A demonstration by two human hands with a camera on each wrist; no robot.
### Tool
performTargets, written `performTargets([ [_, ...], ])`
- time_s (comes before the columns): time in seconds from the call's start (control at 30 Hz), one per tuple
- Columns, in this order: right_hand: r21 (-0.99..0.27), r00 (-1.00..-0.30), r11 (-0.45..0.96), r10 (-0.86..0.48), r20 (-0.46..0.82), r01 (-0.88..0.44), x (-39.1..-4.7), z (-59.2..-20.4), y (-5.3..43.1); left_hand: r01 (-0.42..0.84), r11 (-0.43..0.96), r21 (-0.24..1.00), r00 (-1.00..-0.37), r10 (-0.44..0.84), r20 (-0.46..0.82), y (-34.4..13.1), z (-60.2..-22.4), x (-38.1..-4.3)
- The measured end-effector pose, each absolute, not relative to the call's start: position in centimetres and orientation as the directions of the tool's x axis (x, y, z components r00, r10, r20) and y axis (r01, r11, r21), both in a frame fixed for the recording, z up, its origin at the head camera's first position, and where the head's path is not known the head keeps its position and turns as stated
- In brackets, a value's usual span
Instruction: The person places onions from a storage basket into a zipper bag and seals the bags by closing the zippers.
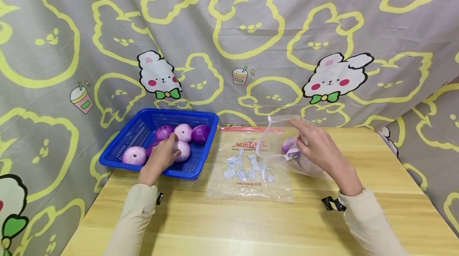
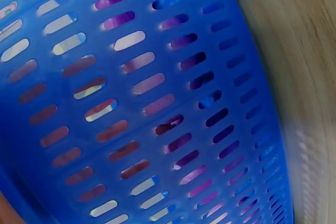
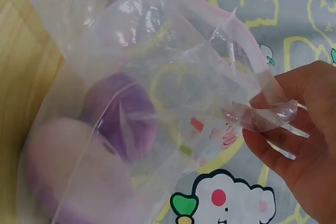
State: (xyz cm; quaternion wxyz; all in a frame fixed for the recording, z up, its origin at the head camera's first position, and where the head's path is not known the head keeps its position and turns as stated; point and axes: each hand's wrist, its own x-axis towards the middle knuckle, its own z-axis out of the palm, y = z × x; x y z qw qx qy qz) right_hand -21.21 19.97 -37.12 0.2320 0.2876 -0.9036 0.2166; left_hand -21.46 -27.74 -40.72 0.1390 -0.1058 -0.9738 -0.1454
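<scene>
My left hand is down in the blue plastic basket, its fingers curled against a pale purple onion. Around it lie several more red onions, dark purple and pale ones; a pale onion sits at the basket's left corner. In the left wrist view the slotted basket wall hides that hand's fingers. My right hand pinches the rim of a clear zip bag, holding its mouth spread. Two onions rest inside the bag, a purple onion and a paler onion.
Flat on the wooden table, between basket and held bag, lies a second clear zip bag with a red zip strip and printed cartoon figures. A grey patterned curtain hangs right behind the table.
</scene>
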Motion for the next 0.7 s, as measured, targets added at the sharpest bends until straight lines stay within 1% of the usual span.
performTargets([
  [0.2, -0.285, -0.741, 0.748, -0.386, 0.55, -0.6, -20.4, -37.4, 19.9, 0.21, 0.937, 0.279, -0.957, 0.138, 0.257, -27.7, -40.8, -21.3],
  [0.3, -0.29, -0.744, 0.75, -0.374, 0.554, -0.594, -20.1, -37.4, 20.0, 0.197, 0.932, 0.305, -0.955, 0.113, 0.274, -27.4, -40.9, -21.1],
  [0.4, -0.291, -0.74, 0.749, -0.372, 0.56, -0.596, -20.0, -37.5, 20.0, 0.23, 0.92, 0.316, -0.927, 0.109, 0.358, -27.0, -40.9, -20.9],
  [0.53, -0.297, -0.741, 0.745, -0.371, 0.56, -0.597, -20.0, -37.5, 20.1, 0.311, 0.896, 0.318, -0.869, 0.132, 0.477, -26.2, -40.7, -20.7],
  [0.7, -0.317, -0.755, 0.749, -0.353, 0.552, -0.581, -20.0, -37.5, 20.3, 0.388, 0.864, 0.322, -0.813, 0.156, 0.561, -25.1, -40.3, -20.5],
])
